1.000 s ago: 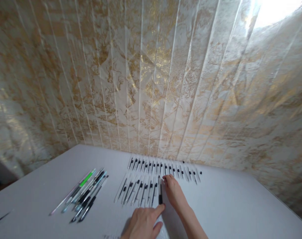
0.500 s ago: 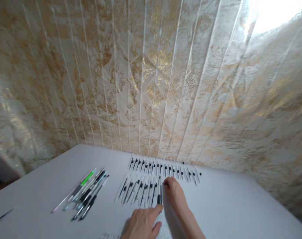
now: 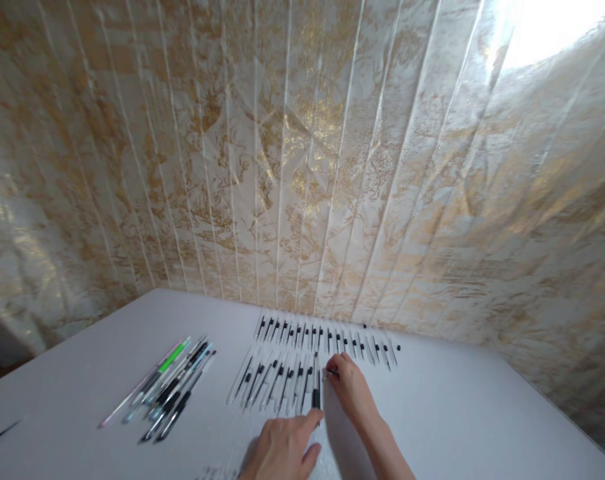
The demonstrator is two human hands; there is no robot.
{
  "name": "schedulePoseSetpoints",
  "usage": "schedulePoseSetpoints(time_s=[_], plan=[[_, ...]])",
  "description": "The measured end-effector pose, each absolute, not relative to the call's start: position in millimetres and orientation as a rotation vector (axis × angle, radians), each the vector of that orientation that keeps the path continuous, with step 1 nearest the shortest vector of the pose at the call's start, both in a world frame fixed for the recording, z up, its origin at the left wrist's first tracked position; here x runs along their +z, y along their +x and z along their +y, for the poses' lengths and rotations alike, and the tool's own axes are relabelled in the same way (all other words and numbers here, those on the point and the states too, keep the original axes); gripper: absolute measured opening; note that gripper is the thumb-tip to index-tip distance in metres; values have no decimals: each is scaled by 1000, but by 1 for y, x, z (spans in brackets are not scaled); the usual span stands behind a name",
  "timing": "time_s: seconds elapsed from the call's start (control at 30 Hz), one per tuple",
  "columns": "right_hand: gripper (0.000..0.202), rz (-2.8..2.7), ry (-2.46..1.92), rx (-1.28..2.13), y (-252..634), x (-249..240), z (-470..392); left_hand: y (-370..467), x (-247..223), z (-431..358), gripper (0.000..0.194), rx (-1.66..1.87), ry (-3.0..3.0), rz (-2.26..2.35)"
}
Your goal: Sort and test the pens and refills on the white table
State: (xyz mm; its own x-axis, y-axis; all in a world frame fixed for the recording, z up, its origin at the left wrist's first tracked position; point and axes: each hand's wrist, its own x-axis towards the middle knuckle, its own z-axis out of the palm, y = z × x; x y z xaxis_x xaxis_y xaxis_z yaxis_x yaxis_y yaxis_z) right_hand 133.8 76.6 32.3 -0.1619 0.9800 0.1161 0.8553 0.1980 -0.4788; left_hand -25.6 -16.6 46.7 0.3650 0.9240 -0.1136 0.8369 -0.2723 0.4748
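Note:
My left hand lies low at the centre, index finger stretched to the lower end of a clear pen with a black grip, thumb apart. To its upper right, my right hand has its fingertips pinched on a small dark piece, just right of that pen's upper part. A thin dark refill lies along the pen's right side. Left of the pen runs a row of clear pen barrels with dark refills and black caps. Behind it is a second, longer row of similar parts.
A loose pile of pens, one of them bright green, lies on the left of the white table. A thin dark item is at the far left edge. Behind the table hangs a shiny gold-patterned sheet.
A small dark piece now shows at my right fingertips, which have turned slightly. My left hand stays by the pen's lower end. The whole view has shifted slightly.

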Motion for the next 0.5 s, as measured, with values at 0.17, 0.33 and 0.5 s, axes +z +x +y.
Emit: schedulePoseSetpoints(time_s=[0.17,0.33,0.5], plan=[[22,-2129,-1755,454,135,35,70,-25,49,-18,45,260,2189,1499],[26,-2138,-1743,476,132,31,67,-25,49,-19,44,268,2205,1490],[31,-2105,-1709,506,128,31,69,-24,47,-18,51,249,2216,1504]])
